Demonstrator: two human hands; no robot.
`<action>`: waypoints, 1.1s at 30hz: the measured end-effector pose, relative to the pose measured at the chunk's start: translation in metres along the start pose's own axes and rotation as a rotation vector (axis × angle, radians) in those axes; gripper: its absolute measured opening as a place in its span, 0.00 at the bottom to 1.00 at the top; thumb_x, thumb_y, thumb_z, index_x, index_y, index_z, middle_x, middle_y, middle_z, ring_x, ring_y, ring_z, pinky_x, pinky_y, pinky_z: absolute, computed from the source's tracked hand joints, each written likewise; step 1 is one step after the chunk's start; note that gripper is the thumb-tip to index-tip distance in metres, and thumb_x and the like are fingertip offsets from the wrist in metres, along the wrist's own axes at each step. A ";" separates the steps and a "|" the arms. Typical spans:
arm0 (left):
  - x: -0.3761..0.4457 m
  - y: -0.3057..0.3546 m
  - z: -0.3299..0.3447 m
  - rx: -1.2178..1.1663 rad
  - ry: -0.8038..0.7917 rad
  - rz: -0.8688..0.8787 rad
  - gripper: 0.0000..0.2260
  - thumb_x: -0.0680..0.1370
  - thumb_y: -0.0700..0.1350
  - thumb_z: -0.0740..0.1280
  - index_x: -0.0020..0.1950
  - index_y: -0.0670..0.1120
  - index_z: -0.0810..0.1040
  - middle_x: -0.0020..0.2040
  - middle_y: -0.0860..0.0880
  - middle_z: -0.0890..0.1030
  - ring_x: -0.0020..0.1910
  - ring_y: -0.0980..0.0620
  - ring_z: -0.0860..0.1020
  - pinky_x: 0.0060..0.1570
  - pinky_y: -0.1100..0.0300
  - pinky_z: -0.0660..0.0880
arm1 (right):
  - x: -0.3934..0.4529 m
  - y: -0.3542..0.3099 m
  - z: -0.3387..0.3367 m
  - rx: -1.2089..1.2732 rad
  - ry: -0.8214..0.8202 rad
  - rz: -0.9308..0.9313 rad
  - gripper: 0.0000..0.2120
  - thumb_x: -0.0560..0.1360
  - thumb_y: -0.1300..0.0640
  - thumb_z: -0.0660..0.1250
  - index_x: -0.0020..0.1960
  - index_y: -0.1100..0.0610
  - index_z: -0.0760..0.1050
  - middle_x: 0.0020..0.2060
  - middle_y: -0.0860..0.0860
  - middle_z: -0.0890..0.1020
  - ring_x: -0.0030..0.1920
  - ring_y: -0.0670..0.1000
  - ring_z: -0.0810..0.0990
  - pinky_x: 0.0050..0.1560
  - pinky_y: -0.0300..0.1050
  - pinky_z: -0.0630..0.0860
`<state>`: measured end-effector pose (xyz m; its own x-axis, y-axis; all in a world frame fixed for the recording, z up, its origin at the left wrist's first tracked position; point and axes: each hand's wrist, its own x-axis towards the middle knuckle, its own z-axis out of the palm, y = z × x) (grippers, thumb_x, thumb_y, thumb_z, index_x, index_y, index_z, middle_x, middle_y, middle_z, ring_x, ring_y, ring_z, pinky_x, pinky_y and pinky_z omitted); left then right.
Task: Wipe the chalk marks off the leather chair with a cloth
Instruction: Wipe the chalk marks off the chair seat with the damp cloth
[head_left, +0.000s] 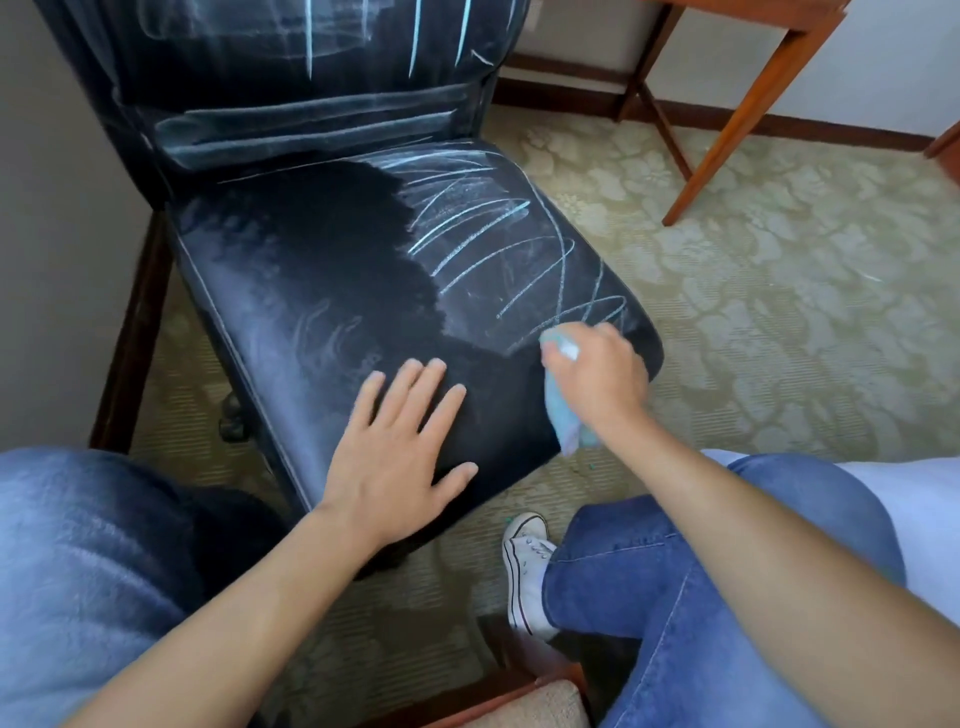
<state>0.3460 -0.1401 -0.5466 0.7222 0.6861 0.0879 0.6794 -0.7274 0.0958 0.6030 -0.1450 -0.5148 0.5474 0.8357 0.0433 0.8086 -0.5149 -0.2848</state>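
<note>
Gripping a crumpled pale-blue cloth, the right hand works the black leather chair; the left hand lies flat, fingers spread. Half the seat looks clean; blue-white chalk marks remain there and on the backrest.

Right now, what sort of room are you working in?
Probably a furnished room in a home or hotel: patterned carpet on the floor, a wooden table by the wall, and a black leather chair scribbled with chalk marks.

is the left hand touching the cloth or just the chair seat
Apart from the cloth. The head view shows the left hand lying flat on the chair seat, with bare dark leather between it and the cloth that the right hand grips.
</note>
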 end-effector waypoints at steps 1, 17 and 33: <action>0.000 0.002 0.001 0.022 -0.037 -0.047 0.39 0.80 0.71 0.57 0.84 0.49 0.58 0.84 0.40 0.57 0.83 0.36 0.54 0.80 0.34 0.52 | 0.004 0.005 0.001 0.027 0.039 0.076 0.15 0.80 0.44 0.62 0.63 0.46 0.79 0.55 0.53 0.77 0.52 0.62 0.79 0.48 0.49 0.68; -0.033 -0.022 -0.001 0.064 -0.120 -0.007 0.48 0.76 0.75 0.56 0.85 0.44 0.56 0.85 0.42 0.54 0.84 0.36 0.50 0.80 0.35 0.53 | -0.072 0.004 0.012 0.046 -0.078 -0.296 0.12 0.77 0.43 0.64 0.59 0.39 0.77 0.48 0.46 0.73 0.39 0.54 0.78 0.41 0.48 0.76; -0.080 -0.053 -0.013 0.052 -0.127 0.057 0.45 0.77 0.71 0.60 0.85 0.46 0.54 0.86 0.44 0.52 0.85 0.39 0.48 0.81 0.37 0.55 | -0.034 0.085 -0.026 0.463 -0.199 0.327 0.11 0.71 0.46 0.70 0.51 0.44 0.74 0.47 0.47 0.81 0.47 0.52 0.81 0.48 0.50 0.78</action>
<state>0.2507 -0.1564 -0.5457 0.7678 0.6397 -0.0345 0.6407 -0.7667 0.0422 0.6590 -0.2228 -0.5156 0.6650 0.6905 -0.2846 0.4022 -0.6522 -0.6425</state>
